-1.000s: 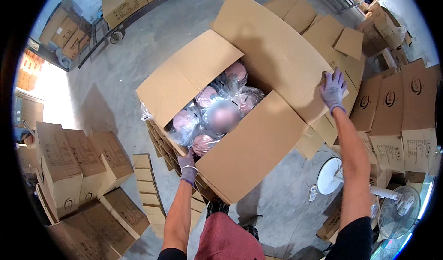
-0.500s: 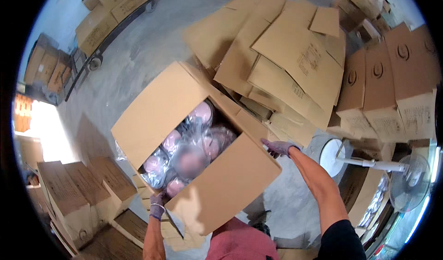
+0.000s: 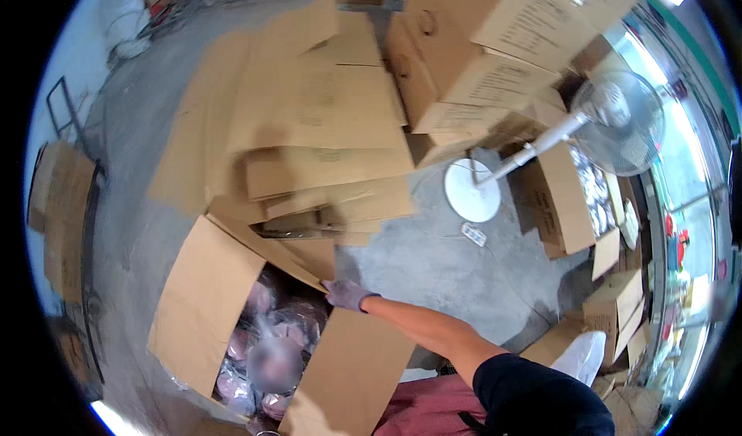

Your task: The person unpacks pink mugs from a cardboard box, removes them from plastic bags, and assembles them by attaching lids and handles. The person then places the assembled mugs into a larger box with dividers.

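An open cardboard box [image 3: 205, 297] stands low at the left of centre, its flaps spread. Inside lie several round pinkish and dark items [image 3: 287, 332] wrapped in clear plastic; one patch among them is blurred. My right hand [image 3: 348, 294], in a purple-grey glove, is closed on the edge of the box's right-hand flap. At the lower edge of the picture, a small part of my gloved left hand [image 3: 261, 425] shows at the near rim of the box, closed on it. The rest of that hand and arm are cut off.
Flattened cardboard sheets [image 3: 309, 111] lie piled beyond the box. Tall stacked cartons [image 3: 464, 57] rise at the far right of them. A white standing fan [image 3: 473, 191] leans across the view, beside a power strip [image 3: 474, 234] and an open carton [image 3: 553, 196] of wrapped items. Cartons on a trolley [image 3: 66, 219] stand left.
The view has swung right, so the box now sits lower and further left in it. My right hand has gone from the box's right side to a flap's edge. My left arm has left view.
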`<state>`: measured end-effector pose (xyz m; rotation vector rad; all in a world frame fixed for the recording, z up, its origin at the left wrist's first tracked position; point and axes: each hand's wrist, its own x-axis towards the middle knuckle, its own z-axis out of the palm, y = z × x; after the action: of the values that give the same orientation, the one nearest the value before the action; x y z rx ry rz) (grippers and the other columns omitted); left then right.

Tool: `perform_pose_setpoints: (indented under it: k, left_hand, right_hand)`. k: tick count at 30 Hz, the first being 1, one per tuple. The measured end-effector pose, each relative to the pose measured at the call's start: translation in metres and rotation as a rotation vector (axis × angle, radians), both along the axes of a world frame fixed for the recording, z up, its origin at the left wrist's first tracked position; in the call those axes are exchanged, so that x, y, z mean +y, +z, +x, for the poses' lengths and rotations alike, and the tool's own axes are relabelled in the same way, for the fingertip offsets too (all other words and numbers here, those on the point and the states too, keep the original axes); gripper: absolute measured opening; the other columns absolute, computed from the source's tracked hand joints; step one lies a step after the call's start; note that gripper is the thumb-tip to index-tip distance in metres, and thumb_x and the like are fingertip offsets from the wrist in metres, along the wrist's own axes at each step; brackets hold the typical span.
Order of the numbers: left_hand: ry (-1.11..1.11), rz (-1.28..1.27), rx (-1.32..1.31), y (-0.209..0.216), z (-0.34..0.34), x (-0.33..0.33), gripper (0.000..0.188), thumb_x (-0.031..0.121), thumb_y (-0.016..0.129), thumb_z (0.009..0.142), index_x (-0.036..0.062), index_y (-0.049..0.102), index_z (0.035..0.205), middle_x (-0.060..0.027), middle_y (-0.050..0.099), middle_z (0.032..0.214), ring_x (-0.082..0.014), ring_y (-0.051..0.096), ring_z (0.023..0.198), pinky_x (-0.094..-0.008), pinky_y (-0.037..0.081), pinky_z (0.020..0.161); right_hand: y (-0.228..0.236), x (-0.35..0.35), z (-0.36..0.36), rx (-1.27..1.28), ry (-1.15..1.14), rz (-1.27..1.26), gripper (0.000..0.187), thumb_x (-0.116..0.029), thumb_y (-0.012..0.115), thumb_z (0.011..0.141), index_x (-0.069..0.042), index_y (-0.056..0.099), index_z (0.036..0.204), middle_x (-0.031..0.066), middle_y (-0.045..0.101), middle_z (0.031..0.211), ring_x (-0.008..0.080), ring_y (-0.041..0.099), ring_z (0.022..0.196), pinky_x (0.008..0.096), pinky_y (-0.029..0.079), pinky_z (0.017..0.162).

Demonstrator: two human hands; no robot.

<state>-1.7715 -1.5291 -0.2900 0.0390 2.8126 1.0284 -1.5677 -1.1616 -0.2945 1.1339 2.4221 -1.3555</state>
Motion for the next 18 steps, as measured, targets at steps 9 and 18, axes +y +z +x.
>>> perform_pose_setpoints:
  k: [9,18]
  left_hand:
    - [-0.660,-0.108,0.194,0.015,0.182,0.174,0.040,0.034,0.061,0.086,0.0001,0.064,0.106,-0.0158,0.068,0.098,-0.0336,0.065,0.090,-0.0458,0.052,0.085]
    - [-1.462,-0.321,-0.230,0.090,0.478,0.295,0.038,0.035,0.065,0.079,0.0005,0.069,0.092,-0.0251,0.068,0.083,-0.0438,0.066,0.082,-0.0511,0.052,0.072]
  right_hand:
    - [0.105,-0.089,0.369,-0.043,-0.726,-0.082,0.056,-0.034,0.051,0.091,-0.014,0.042,0.143,0.0278,0.067,0.096,0.0437,0.065,0.093,0.0526,0.050,0.081]
    - [0.223,-0.277,0.736,-0.399,-1.615,0.062,0.042,-0.032,0.063,0.085,-0.008,0.062,0.120,0.0224,0.070,0.095,0.0336,0.070,0.092,0.0445,0.052,0.078]
